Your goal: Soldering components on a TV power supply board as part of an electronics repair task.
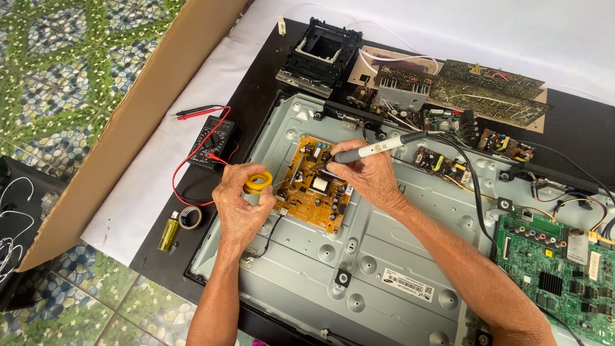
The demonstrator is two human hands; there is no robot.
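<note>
A yellow solder spool (258, 182) was pinched in the left hand (240, 205), while a soldering iron (375, 148) was gripped by the right hand (370, 176), its tip lowered onto the orange circuit board (312, 189). That board lay between the two hands, mounted on a grey metal television back panel (384, 256). The panel was carried by a black surface (256, 83), where a multimeter (211, 141), tape roll (190, 217) and lighter (169, 231) were set left of the hands. Patterned floor tiles (70, 70) were seen beyond a cardboard sheet (134, 122).
</note>
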